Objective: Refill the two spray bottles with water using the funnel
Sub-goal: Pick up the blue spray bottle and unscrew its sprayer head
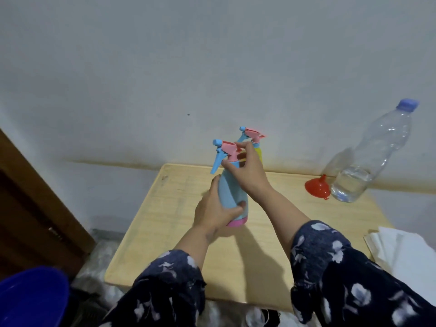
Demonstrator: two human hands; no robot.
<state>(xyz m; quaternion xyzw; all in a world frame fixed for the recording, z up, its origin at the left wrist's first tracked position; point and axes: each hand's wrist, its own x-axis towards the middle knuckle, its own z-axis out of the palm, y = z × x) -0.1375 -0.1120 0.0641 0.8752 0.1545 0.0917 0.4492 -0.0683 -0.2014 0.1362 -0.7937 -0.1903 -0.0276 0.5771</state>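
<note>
Head view, frame centre: your left hand (213, 212) grips the blue spray bottle (232, 193) low; your right hand (247, 172) pinches its pink spray head (230, 151), seemingly. No labels are readable. Yellow spray bottle (258, 153) just behind; red funnel (317, 186) touching water bottle (370, 156) near the table (165, 232) right edge.

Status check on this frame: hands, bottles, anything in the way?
Left hand grips blue spray bottle; right hand on its pink spray head. Yellow spray bottle behind. Funnel, water bottle untouched.
</note>
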